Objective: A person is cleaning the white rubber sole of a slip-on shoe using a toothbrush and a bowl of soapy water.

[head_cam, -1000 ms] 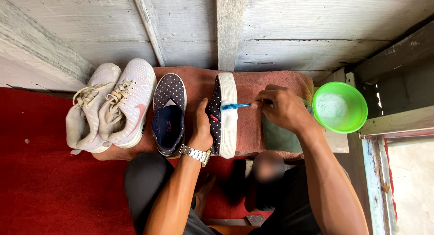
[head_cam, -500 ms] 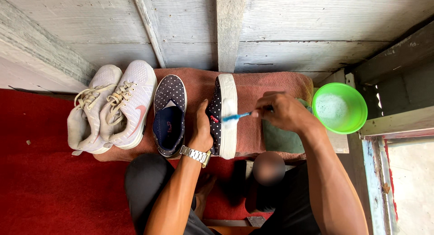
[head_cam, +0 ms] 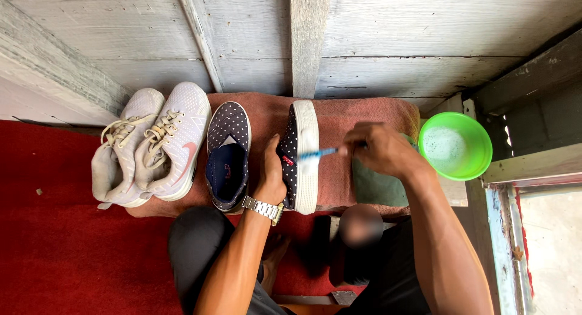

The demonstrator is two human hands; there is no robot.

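1 head-worn view, straight down, close over lap and floor

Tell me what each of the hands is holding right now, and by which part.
The left hand grips the dotted shoe, tipped on its side, by the upper near the opening. The right hand holds the blue toothbrush by its handle end, bristles at the white sole.

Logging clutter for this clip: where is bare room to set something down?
Free: the red carpet left of the white sneakers, and the cloth above the right hand. Crowded: between the flat dotted shoe and the tilted shoe the left hand holds.
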